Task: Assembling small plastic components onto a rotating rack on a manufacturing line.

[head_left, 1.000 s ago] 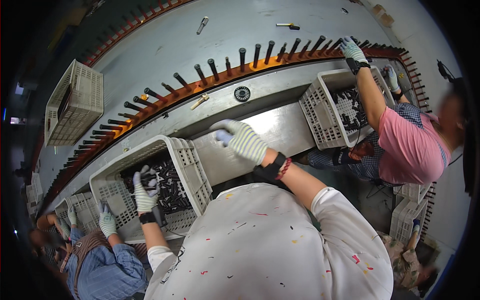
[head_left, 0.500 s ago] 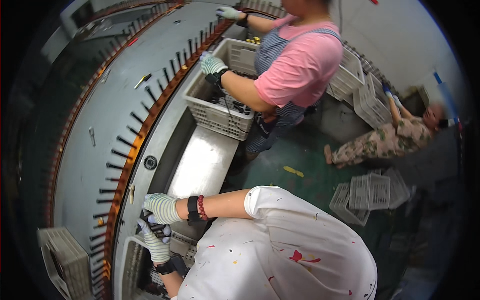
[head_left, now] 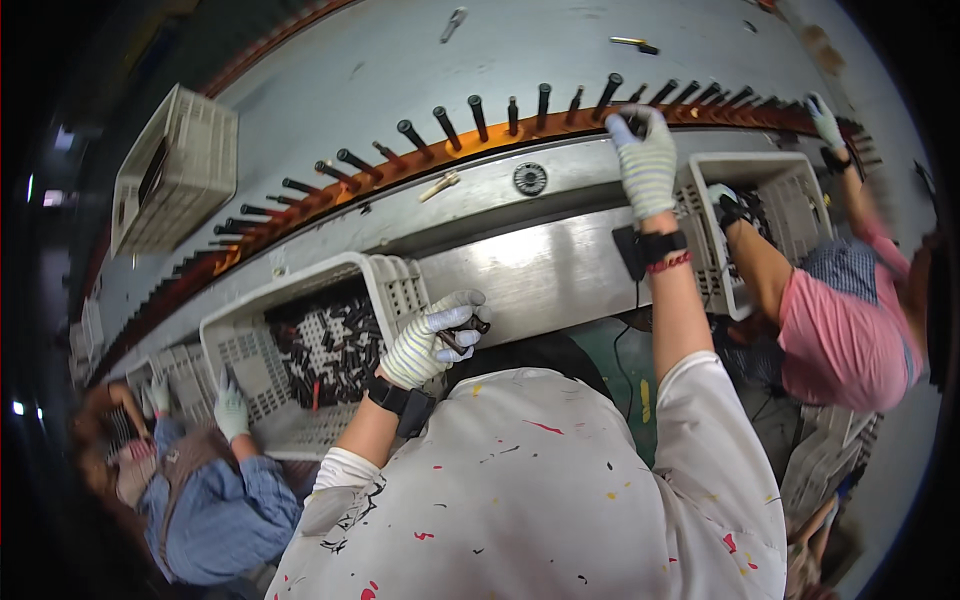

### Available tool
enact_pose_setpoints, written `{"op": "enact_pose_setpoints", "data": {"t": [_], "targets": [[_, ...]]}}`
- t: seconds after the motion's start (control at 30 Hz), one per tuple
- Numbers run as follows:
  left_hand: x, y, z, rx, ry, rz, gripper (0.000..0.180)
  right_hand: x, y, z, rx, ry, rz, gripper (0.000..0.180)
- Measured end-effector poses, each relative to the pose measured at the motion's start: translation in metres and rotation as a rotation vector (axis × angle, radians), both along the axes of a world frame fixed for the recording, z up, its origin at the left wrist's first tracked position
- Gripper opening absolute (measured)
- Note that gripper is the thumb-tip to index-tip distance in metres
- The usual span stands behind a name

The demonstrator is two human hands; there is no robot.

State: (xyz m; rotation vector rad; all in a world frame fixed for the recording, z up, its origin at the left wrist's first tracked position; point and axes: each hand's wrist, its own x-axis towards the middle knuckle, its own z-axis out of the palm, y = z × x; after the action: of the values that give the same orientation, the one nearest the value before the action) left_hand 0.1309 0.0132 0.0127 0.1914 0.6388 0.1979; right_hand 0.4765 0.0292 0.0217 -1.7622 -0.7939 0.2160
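The left hand, gloved, is curled around a few dark parts; its fingers are bent over them, with ends poking out past the fingertips. It is above the near right corner of the left crate, whose loose black pieces lie scattered over the bottom, a red piece among them. The right hand, also gloved, is raised at the orange rail, thumb and forefinger bent toward each other just beside an upright rod. Something dark shows between those fingers, but whether they pinch it or only pass in front of it I cannot tell. More black rods stand along the rail. On the ledge before it lie a black disc and a pale bolt. To the right, a co-worker's arm reaches over another crate.
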Motion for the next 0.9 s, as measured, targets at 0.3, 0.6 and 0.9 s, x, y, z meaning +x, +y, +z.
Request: {"op": "enact_pose_setpoints", "data": {"t": [0.3, 0.6, 0.9], "targets": [[-0.005, -0.018, 0.008, 0.122, 0.147, 0.297, 0.023, -0.025, 0.083, 0.018, -0.518, -0.578, 0.135, 0.029], [-0.016, -0.005, 0.019, 0.134, 0.013, 0.393, 0.023, -0.064, 0.089, -0.019, -0.604, -0.465, 0.173, 0.034], [-0.067, 0.029, 0.025, 0.313, 0.166, 0.263, 0.046, -0.251, -0.028, 0.01, -0.035, -0.006, 0.874, 0.038]]}}
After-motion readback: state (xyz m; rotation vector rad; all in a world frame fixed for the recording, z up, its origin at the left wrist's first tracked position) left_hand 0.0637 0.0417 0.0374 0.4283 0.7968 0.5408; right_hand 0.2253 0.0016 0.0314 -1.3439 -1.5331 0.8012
